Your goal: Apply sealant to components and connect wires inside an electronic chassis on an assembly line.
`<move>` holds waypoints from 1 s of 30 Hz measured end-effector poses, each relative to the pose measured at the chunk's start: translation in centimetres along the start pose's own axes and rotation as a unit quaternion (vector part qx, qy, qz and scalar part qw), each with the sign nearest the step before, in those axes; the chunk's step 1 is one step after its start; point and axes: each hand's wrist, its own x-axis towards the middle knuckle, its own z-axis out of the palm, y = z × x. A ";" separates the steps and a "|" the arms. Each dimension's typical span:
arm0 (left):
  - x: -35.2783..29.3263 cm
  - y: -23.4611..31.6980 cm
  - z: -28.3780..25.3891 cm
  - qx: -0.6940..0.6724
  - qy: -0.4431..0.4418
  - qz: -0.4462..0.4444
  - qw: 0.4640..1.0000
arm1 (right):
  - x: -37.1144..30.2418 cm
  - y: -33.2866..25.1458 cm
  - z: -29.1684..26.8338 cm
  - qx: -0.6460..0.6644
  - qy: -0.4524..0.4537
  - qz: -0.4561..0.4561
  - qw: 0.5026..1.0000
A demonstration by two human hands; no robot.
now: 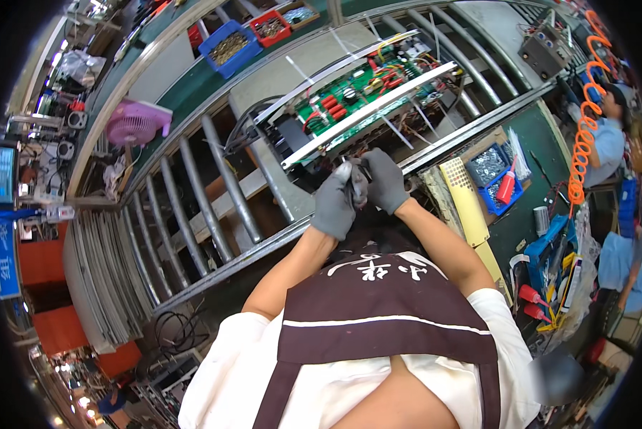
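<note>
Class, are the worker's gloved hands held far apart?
No: the left hand and right hand are close together, near the green circuit board.

An open electronic unit, its green circuit board and red parts between pale rails, lies lengthwise near the roller conveyor's near edge.

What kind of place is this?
It looks like a factory workshop, probably for putting electronics together. There's a green circuit board, a row of metal rollers like a conveyor, and a blue bin full of little parts.
</note>
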 end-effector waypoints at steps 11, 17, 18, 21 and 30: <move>6.2 -0.2 5.2 -0.012 0.041 -0.097 0.994 | 2.5 5.0 -3.0 -0.010 0.122 0.116 0.986; 7.9 0.2 5.8 -0.046 -0.038 -0.099 0.993 | 3.3 4.0 -3.7 -0.045 0.118 0.035 0.991; 8.0 0.1 5.7 -0.056 -0.014 -0.111 0.992 | 3.4 4.5 -3.3 -0.033 0.112 0.045 0.992; 8.2 -0.3 5.6 -0.036 -0.006 -0.112 0.993 | 3.2 6.3 -2.1 0.046 0.078 0.108 0.990; 9.4 -3.4 4.3 0.003 -0.011 -0.068 0.998 | -1.0 8.5 -4.5 0.031 0.149 0.213 0.965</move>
